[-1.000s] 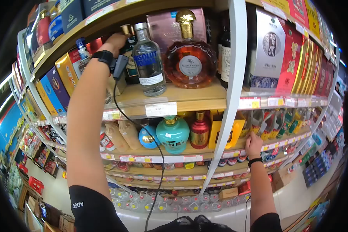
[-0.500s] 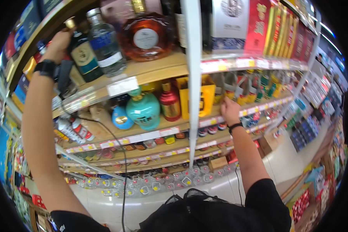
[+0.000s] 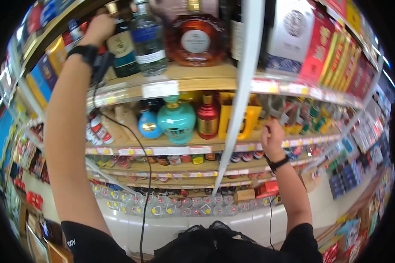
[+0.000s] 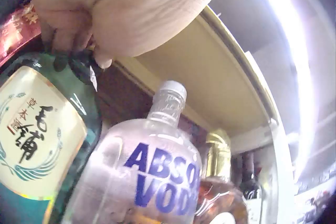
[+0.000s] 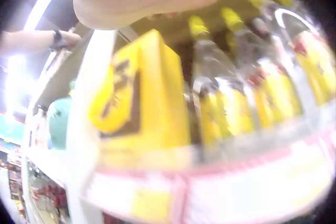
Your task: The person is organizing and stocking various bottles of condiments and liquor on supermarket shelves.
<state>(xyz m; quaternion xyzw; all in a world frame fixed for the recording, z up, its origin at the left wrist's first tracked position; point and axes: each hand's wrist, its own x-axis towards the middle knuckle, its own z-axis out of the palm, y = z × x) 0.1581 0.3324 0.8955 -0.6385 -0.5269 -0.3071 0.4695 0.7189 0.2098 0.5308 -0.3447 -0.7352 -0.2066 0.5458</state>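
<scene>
My left hand (image 3: 100, 30) grips the neck of a dark green liquor bottle (image 3: 122, 47) on the upper shelf. In the left wrist view its fingers (image 4: 65, 32) curl about the neck, and the bottle's cream label (image 4: 37, 129) faces out. A clear vodka bottle (image 3: 147, 44) stands right beside it. My right hand (image 3: 273, 138) hangs in front of the lower shelf with loosely curled fingers. Nearest to it are clear bottles with yellow labels (image 5: 275, 95) and a yellow gift bag (image 5: 163, 92); the right wrist view is blurred and hides most of its fingers.
A large amber decanter (image 3: 195, 41) stands right of the vodka. A white shelf post (image 3: 245, 65) divides the racks. Below are a turquoise bottle (image 3: 175, 120) and a red bottle (image 3: 207, 118). A black cable (image 3: 148, 184) hangs from the left wrist.
The head view swung right and down, then partly back. The green bottle leaned half a second ago and stands near its former place. My right hand has drawn back from the lower shelf's bottles.
</scene>
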